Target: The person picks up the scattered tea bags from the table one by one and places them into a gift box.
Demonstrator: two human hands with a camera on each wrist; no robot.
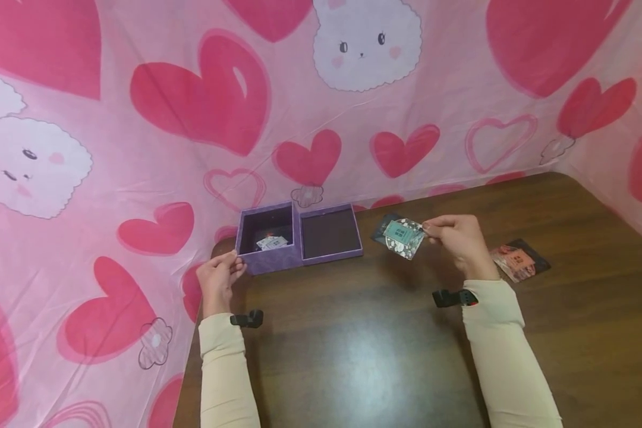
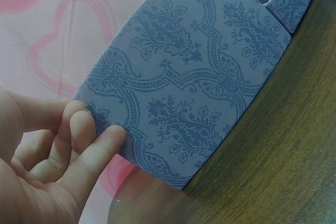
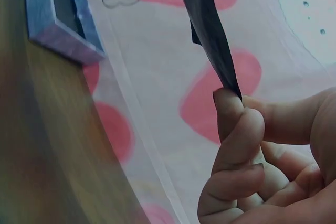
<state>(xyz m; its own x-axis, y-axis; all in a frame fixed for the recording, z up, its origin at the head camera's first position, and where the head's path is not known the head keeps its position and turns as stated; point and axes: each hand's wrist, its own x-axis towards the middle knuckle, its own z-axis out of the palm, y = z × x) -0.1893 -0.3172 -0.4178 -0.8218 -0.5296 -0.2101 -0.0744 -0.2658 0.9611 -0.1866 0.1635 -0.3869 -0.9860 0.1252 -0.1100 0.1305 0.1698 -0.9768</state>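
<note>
Near the table's left end stands an open purple box point(image 1: 270, 260) with a raised floral pattern, several small paper pieces point(image 1: 271, 242) inside. My left hand point(image 1: 222, 276) holds its near left corner, thumb and fingertips against the edge in the left wrist view. Between thumb and curled fingers, my right hand point(image 1: 456, 241) pinches a thin flat packet point(image 1: 405, 239) by one edge. This packet has a teal label, a pale flower pattern and a dark part behind. Seen nearly edge-on, the packet point(image 3: 210, 35) looks dark in the right wrist view.
Beside the box lies its purple lid point(image 1: 330, 233), dark inside face up. Another flat packet point(image 1: 521, 260) with an orange label rests on the brown table point(image 1: 353, 333), right of my right wrist. A pink heart-patterned cloth point(image 1: 353, 119) hangs behind the table.
</note>
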